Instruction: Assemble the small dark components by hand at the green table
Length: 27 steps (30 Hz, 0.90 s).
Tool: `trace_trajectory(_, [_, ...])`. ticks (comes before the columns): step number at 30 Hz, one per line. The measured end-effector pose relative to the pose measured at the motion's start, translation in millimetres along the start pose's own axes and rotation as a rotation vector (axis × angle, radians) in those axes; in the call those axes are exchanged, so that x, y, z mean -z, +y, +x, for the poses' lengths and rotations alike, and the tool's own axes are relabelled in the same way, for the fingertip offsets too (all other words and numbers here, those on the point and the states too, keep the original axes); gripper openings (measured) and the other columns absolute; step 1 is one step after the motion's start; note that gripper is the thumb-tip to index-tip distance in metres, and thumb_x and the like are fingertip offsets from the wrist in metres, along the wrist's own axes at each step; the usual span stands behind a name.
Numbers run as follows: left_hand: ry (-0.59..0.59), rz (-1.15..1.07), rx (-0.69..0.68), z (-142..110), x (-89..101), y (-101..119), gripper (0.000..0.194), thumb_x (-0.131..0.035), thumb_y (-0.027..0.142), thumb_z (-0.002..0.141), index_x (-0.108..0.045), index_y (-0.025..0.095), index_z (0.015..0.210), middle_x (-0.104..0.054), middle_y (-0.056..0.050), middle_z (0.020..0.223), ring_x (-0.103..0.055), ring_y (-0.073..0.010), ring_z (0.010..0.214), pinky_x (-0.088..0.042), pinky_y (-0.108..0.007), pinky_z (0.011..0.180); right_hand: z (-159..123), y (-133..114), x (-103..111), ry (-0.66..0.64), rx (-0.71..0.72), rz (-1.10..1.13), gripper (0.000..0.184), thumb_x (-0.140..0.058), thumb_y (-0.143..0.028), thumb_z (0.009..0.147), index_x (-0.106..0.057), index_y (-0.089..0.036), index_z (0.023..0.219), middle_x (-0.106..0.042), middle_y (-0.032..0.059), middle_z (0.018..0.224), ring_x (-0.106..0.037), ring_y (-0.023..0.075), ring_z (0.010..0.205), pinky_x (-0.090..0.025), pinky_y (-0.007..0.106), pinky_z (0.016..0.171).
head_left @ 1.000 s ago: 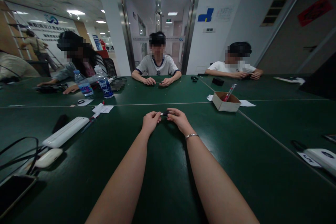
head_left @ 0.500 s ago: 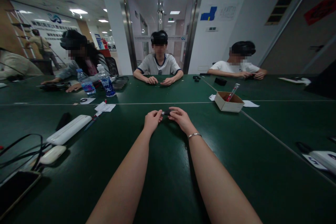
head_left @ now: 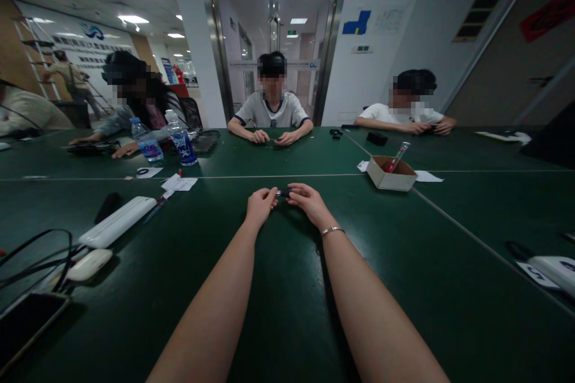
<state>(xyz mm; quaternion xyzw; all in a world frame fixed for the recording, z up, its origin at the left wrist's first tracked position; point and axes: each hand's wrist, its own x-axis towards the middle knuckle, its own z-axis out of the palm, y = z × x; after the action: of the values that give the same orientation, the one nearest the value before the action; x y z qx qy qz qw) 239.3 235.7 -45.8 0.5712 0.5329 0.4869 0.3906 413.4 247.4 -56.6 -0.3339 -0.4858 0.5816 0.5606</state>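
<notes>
Between my two hands is a small black object with a shiny silver end, held just above the green table; its exact kind is too small to make out. My left hand pinches the silver end between thumb and fingertips. From the other side, my right hand grips the black part with thumb and fingers, covering some of it. A metal bracelet circles my right wrist.
An open cardboard box with a red-and-clear tool stands front right. To the left lie a white power bank, a white case, a phone and cables. Two bottles stand farther back. Several people sit around the table.
</notes>
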Motion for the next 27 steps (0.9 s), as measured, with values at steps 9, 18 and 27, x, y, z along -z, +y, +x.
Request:
trace_trajectory(9, [0.011, -0.004, -0.003, 4.2, -2.1, -5.3, 0.034, -0.057, 0.047, 0.083, -0.064, 0.015, 0.072, -0.063, -0.004, 0.064, -0.056, -0.0127, 0.057, -0.042, -0.023, 0.055, 0.5, 2.0, 1.4, -0.018, 0.006, -0.039, 0.042, -0.087, -0.028, 0.059, -0.07, -0.019, 0.097, -0.063, 0.0044, 0.094, -0.066, 0.0162, 0.075, -0.058, 0.031, 0.077])
trace_trajectory(18, [-0.017, 0.05, -0.014, 5.4, -0.3, -8.5, 0.039, -0.053, 0.052, 0.084, -0.064, 0.016, 0.073, -0.063, -0.003, 0.063, -0.056, -0.013, 0.057, -0.042, -0.024, 0.055, -1.5, -0.9, 0.0, -0.019, 0.009, -0.054, 0.045, -0.088, -0.03, 0.057, -0.071, -0.019, 0.097, -0.064, 0.0046, 0.095, -0.065, 0.017, 0.077, -0.056, 0.032, 0.078])
trace_trajectory(27, [-0.034, 0.047, 0.005, 6.2, -0.1, -12.1, 0.046, -0.051, 0.059, 0.084, -0.064, 0.016, 0.072, -0.061, -0.003, 0.062, -0.054, -0.0127, 0.055, -0.039, -0.023, 0.052, -3.1, -3.0, -0.5, -0.035, 0.002, -0.038, 0.045, -0.088, -0.031, 0.058, -0.07, -0.019, 0.097, -0.065, 0.0045, 0.095, -0.065, 0.0166, 0.076, -0.057, 0.031, 0.077])
